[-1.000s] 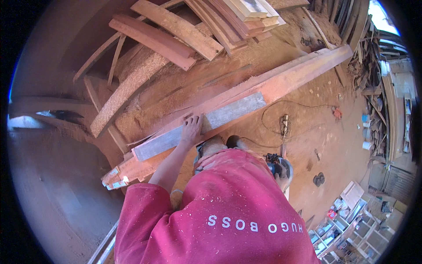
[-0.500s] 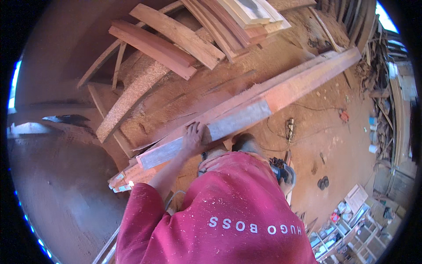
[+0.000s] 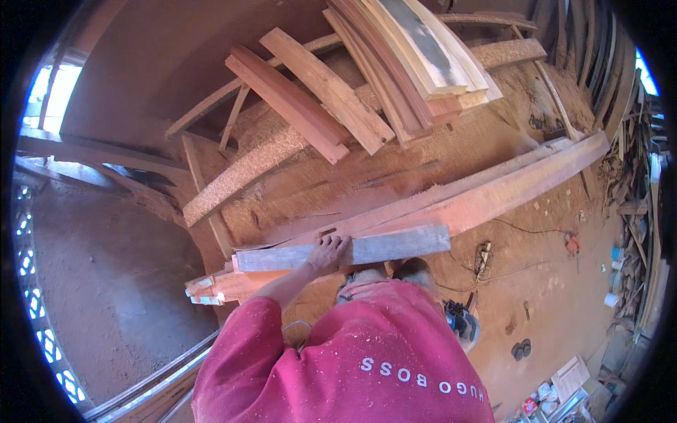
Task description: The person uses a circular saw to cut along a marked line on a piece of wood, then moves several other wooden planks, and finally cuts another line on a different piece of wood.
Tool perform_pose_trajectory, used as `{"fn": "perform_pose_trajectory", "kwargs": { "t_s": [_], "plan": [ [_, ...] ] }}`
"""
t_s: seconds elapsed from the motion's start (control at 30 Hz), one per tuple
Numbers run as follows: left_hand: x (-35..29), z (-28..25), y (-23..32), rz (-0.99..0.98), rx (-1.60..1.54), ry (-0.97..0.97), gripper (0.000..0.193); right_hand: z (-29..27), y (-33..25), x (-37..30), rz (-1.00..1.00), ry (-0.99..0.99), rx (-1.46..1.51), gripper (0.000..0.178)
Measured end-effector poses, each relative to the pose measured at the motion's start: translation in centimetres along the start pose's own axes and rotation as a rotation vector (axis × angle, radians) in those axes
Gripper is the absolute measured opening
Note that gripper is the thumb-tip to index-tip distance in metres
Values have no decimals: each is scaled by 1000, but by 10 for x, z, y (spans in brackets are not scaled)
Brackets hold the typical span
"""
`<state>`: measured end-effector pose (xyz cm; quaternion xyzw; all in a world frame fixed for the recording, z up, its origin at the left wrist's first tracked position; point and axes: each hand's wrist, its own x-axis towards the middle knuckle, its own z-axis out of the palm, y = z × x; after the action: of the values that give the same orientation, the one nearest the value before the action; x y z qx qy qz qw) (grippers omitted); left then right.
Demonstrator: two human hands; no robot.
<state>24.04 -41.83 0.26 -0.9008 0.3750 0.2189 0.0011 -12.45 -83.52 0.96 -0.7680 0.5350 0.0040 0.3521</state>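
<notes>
A weathered grey board (image 3: 405, 243) lies along the near side of a long reddish wooden beam (image 3: 518, 187). My left hand (image 3: 329, 252) is closed over the board's middle, fingers curled over its far edge. The board's right end sticks out a little toward me, off the beam's line. Beside my right hip, my right hand (image 3: 468, 342) is mostly hidden behind the red shirt. It appears wrapped round a blue and dark power tool (image 3: 460, 321), whose exact kind I cannot make out.
Beyond the beam, planks (image 3: 328, 88) and a pale board stack (image 3: 441, 63) rest on curved, sawdust-covered timber (image 3: 243, 169). A cable (image 3: 525, 229) crosses the dusty floor near a power tool (image 3: 484, 259) and sandals (image 3: 521, 349). Scrap wood (image 3: 638, 187) lines the right.
The grey board has swung out of line with the beam, its right end coming toward me with my left hand still on it. The whole view has shifted.
</notes>
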Motion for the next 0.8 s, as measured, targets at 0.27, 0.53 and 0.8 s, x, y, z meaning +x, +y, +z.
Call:
{"fn": "perform_pose_trajectory", "kwargs": {
  "t_s": [0.27,0.53,0.8],
  "plan": [
    [41,-62,-124,187,172,111,93,21,-36,2,42,-8,-54,55],
    [96,-238,-330,261,388,63,95,42,-73,-11,59,-9,-87,52],
    [113,-263,-390,149,797,287,59,46,-85,-36,45,-4,-33,49]
  ]
}}
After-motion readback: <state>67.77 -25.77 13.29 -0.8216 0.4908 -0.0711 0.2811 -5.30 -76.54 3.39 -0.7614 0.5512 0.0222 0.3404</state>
